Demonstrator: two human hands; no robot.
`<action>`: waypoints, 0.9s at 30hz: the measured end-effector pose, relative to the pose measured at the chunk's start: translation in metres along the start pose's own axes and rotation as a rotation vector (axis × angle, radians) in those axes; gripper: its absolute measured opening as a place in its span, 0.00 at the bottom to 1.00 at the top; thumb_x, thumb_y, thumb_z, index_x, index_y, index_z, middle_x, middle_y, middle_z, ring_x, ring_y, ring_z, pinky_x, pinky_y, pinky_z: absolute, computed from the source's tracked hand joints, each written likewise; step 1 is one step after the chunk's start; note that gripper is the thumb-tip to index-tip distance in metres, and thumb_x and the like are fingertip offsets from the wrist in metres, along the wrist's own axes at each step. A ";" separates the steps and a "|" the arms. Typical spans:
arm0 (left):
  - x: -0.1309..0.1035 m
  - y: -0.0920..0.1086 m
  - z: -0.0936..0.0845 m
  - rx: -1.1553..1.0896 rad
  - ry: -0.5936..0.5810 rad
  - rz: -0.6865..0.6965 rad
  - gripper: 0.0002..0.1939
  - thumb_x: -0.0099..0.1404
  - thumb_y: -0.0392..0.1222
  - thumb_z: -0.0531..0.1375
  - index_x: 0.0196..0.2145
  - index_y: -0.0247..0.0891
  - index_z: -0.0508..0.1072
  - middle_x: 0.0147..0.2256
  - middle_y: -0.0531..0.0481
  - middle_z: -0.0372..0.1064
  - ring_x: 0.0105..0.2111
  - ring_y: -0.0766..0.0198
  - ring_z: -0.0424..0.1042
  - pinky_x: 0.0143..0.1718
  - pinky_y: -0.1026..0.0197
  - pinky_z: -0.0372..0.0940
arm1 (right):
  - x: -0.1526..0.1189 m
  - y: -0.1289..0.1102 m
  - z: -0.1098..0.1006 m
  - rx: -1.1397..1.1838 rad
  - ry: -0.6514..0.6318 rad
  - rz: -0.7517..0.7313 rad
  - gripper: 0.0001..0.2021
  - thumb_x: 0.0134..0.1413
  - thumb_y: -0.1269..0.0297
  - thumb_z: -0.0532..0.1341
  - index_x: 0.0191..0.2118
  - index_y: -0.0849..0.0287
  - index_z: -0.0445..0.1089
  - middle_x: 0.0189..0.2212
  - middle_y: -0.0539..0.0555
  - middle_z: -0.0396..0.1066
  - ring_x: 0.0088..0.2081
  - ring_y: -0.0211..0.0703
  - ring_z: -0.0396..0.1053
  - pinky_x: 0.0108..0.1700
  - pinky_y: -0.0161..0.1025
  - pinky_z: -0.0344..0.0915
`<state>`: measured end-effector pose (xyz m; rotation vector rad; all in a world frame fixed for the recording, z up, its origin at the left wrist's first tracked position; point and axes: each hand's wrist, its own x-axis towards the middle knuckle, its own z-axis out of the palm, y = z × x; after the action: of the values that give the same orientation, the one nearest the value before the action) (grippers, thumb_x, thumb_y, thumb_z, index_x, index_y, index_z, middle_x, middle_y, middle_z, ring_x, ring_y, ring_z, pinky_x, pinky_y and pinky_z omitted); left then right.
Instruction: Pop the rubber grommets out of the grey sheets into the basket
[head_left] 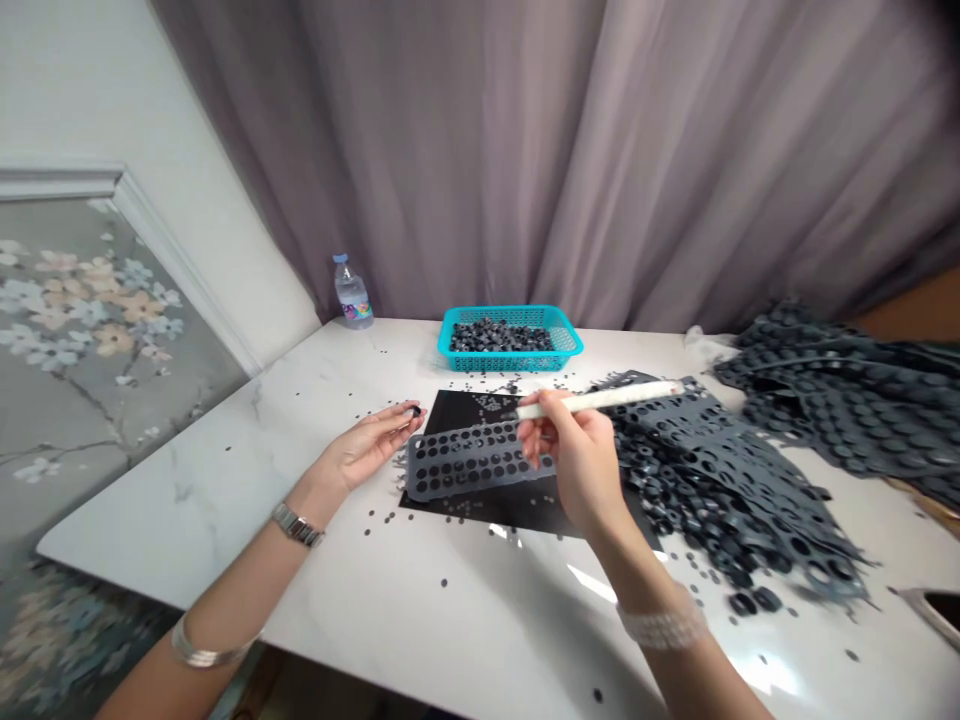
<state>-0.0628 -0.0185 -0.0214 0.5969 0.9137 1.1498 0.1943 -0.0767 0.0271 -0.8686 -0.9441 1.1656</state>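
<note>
My left hand (373, 445) is palm up left of the perforated strip, with a small black piece (414, 411) between its fingertips. My right hand (574, 440) is closed on a white pen-like tool (607, 398), its dark tip pointing left above the strip. Below it lies a dark grey rubber strip (457, 463) with rows of round holes, tilted across a black mat (517, 505). The right end of the strip is hidden behind my right hand.
A turquoise basket (574, 343) of small black pieces stands at the back. Rubber sheets (750, 460) and loose black rings (712, 535) pile up on the right. A bottle (352, 295) stands at the back left. Small black discs dot the white table (300, 600).
</note>
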 end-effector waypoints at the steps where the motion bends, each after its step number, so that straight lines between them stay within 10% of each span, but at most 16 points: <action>1: 0.008 0.003 0.007 0.045 0.001 0.025 0.13 0.61 0.21 0.58 0.41 0.29 0.75 0.39 0.40 0.77 0.39 0.63 0.78 0.44 0.67 0.73 | -0.011 -0.006 -0.012 -0.027 -0.024 0.030 0.12 0.55 0.56 0.61 0.31 0.62 0.69 0.18 0.49 0.67 0.16 0.33 0.61 0.16 0.30 0.56; 5: 0.059 0.028 0.071 0.250 -0.022 0.187 0.10 0.67 0.29 0.56 0.45 0.27 0.73 0.43 0.39 0.75 0.41 0.66 0.76 0.51 0.67 0.68 | -0.052 -0.017 -0.059 -0.162 -0.042 0.130 0.18 0.56 0.49 0.61 0.33 0.63 0.70 0.18 0.50 0.67 0.17 0.33 0.61 0.18 0.31 0.58; 11: 0.094 0.044 0.159 0.583 0.051 0.264 0.42 0.64 0.49 0.62 0.68 0.36 0.47 0.66 0.28 0.49 0.58 0.47 0.66 0.54 0.48 0.66 | -0.078 -0.018 -0.095 -0.289 0.003 0.160 0.23 0.59 0.44 0.56 0.38 0.63 0.70 0.22 0.52 0.70 0.20 0.36 0.65 0.21 0.33 0.59; 18: 0.024 -0.016 0.077 1.723 -0.346 0.519 0.33 0.58 0.59 0.61 0.57 0.38 0.70 0.55 0.39 0.68 0.56 0.46 0.65 0.60 0.47 0.55 | -0.092 -0.007 -0.101 -0.421 0.045 0.090 0.18 0.64 0.45 0.49 0.34 0.56 0.60 0.28 0.53 0.73 0.30 0.41 0.71 0.29 0.35 0.64; 22: 0.008 -0.045 0.038 1.791 -0.324 0.581 0.35 0.61 0.58 0.57 0.60 0.36 0.66 0.50 0.39 0.68 0.51 0.48 0.68 0.53 0.51 0.62 | -0.098 0.004 -0.099 -0.784 0.059 -0.005 0.17 0.66 0.49 0.47 0.31 0.55 0.58 0.28 0.51 0.69 0.31 0.41 0.67 0.34 0.36 0.61; 27: 0.023 -0.060 0.032 1.712 -0.270 0.626 0.29 0.59 0.54 0.58 0.53 0.35 0.71 0.43 0.41 0.71 0.48 0.49 0.69 0.50 0.53 0.63 | -0.078 0.026 -0.088 -1.094 0.038 -0.178 0.15 0.64 0.55 0.51 0.27 0.54 0.50 0.22 0.46 0.57 0.25 0.38 0.55 0.28 0.35 0.50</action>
<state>-0.0021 -0.0151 -0.0598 2.4720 1.3792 0.4851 0.2572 -0.1541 -0.0406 -1.6045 -1.6164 0.4009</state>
